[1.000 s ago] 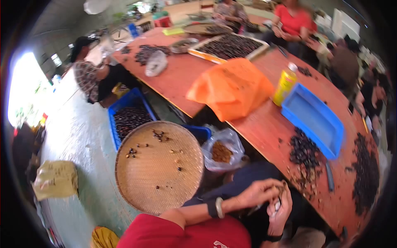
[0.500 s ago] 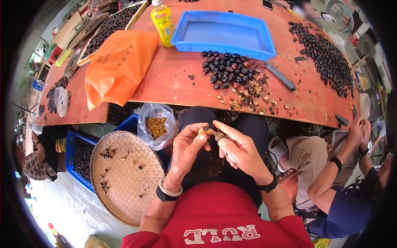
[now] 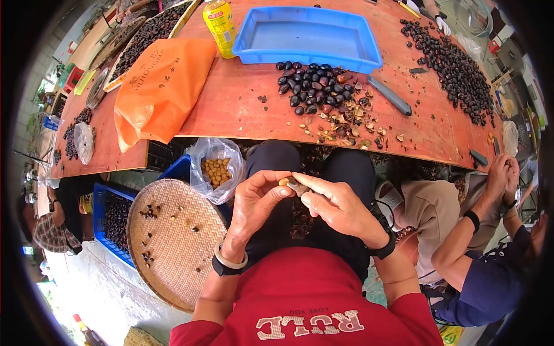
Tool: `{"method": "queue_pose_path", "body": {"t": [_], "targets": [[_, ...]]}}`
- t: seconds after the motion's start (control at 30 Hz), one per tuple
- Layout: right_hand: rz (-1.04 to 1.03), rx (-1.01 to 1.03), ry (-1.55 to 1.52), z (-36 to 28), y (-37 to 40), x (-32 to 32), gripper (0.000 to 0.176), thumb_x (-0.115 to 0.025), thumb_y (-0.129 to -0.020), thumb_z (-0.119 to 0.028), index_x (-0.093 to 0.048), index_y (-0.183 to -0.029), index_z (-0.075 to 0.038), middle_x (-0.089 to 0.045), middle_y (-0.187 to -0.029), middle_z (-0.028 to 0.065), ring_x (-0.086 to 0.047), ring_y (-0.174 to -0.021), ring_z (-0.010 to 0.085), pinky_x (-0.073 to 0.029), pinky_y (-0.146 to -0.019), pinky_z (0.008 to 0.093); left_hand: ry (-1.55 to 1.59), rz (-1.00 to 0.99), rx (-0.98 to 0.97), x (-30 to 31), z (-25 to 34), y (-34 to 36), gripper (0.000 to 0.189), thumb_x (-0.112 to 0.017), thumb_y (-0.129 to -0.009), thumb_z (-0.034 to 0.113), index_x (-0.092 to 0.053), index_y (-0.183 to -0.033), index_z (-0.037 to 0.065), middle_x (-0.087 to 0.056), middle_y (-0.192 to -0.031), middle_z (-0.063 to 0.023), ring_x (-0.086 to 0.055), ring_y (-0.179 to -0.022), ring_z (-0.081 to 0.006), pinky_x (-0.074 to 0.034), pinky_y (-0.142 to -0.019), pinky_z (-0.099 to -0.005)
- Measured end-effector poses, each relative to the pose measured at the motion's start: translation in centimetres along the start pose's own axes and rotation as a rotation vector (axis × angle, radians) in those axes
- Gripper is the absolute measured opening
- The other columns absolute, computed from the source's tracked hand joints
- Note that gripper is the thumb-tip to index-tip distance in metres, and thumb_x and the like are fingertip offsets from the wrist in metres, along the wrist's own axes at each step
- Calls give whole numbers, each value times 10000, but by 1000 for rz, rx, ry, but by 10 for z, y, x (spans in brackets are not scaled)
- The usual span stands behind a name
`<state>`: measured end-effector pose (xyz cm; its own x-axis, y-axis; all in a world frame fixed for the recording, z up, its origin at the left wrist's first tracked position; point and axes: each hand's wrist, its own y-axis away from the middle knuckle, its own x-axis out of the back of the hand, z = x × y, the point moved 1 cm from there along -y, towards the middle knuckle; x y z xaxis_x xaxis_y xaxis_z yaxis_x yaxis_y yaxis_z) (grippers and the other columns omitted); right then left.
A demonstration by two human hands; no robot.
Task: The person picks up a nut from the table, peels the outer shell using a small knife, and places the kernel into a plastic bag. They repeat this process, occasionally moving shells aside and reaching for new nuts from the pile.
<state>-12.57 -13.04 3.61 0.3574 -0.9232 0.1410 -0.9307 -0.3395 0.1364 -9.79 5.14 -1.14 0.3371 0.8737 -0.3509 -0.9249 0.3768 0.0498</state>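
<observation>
Far left of the blue tray (image 3: pixel 306 34), a clear bag (image 3: pixel 85 143) lies on the red counter (image 3: pixel 231 115) near small dark heaps. Nearer the person than that, a blue crate (image 3: pixel 115 222) holds dark nuts, and a round woven tray (image 3: pixel 173 242) with a few scattered nuts overlaps its edge. Left of the blue tray on the counter, an orange bag (image 3: pixel 161 92) lies spread out, and a yellow bottle (image 3: pixel 219 26) stands just beside the tray's left end. Below the counter's edge, on the person's side of the blue tray, a plastic bag (image 3: pixel 216 170) is open around yellow-brown nuts. To its right, the left hand (image 3: pixel 257 199) pinches a small yellowish nut (image 3: pixel 283 181) in its fingertips, above the lap and on the person's side of the blue tray. The right hand (image 3: pixel 337 207) is curled around a small greyish tool (image 3: pixel 299 187), its tip close by the nut; its handle is mostly hidden. A dark pile (image 3: pixel 314 86) and shell pieces (image 3: pixel 352 121) lie on the near side of the blue tray, and a grey-handled knife (image 3: pixel 389 95) lies by its near right corner. Farther right of the blue tray spreads a larger heap (image 3: pixel 456 75).
</observation>
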Motion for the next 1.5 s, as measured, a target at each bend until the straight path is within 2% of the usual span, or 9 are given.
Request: {"method": "queue_pose_path", "body": {"t": [0.2,0.33,0.4,0.5,0.53,0.6,0.7,1.1,1.5], "targets": [[51,-115,-96,-2,2,-3,393,-476,-931,-125,-464,-1300,8,-495,-679,10,-451,-603,69,-410,-560,228,52,14,-2,-3,-5,-1,230,-625,-851,18,-584,-1072,-34,-647,-989,-99,-620,-911,-144,-509,-841,-271],[50,-68,-52,5,1,-3,384,-477,-932,-124,-475,-1300,-12,-496,-686,-2,-446,-599,66,-411,-557,221,4,69,-39,-8,-8,-1,211,-624,-855,22,-593,-1056,-33,-650,-975,-96,-619,-894,-138,-507,-835,-272],[143,30,-37,15,-1,-8,373,-480,-930,-120,-495,-1293,-36,-498,-698,-9,-442,-598,59,-407,-549,214,-75,127,-75,-14,-10,0,194,-621,-856,18,-605,-1046,-20,-645,-959,-70,-597,-882,-107,-491,-830,-255],[182,-40,-141,17,-5,-11,354,-482,-911,-90,-533,-1256,-26,-484,-693,-29,-423,-586,35,-373,-516,193,-194,177,-106,-17,-13,-1,173,-621,-853,17,-596,-1023,-6,-618,-994,-56,-566,-926,-104,-481,-839,-260],[189,-67,-140,18,-4,-10,349,-479,-909,-87,-539,-1244,-9,-471,-675,-33,-417,-577,29,-357,-506,184,66,133,-101,-18,-27,-4,220,-619,-857,27,-570,-1069,-12,-612,-1009,-61,-565,-937,-112,-478,-847,-267],[200,-87,-84,18,-5,-12,343,-471,-905,-66,-540,-1231,13,-475,-661,-32,-429,-563,25,-346,-487,184,258,119,-6,-19,-32,-8,214,-601,-874,38,-550,-1068,-36,-618,-1014,-85,-583,-926,-131,-483,-844,-279],[211,-17,-53,25,-8,-15,368,-453,-909,-59,-504,-1264,22,-498,-655,-20,-406,-516,26,-330,-446,177,227,127,64,-18,-32,-10,215,-592,-884,54,-547,-1067,-50,-623,-998,-88,-588,-921,-134,-490,-834,-278],[247,-83,-331,37,-15,-26,358,-449,-930,-108,-506,-1271,-16,-457,-592,4,-344,-368,32,-279,-306,174,-34,287,-30,-24,-37,-9,236,-570,-899,64,-542,-1096,-63,-623,-1007,-84,-587,-921,-118,-488,-831,-244],[338,-36,-415,43,-22,-40,352,-459,-937,-134,-514,-1265,-22,-468,-603,4,-355,-387,27,-280,-322,173,33,368,-81,-26,-44,-10,215,-530,-935,114,-553,-1097,-25,-607,-941,-44,-548,-786,-61,-481,-668,-208]]}}
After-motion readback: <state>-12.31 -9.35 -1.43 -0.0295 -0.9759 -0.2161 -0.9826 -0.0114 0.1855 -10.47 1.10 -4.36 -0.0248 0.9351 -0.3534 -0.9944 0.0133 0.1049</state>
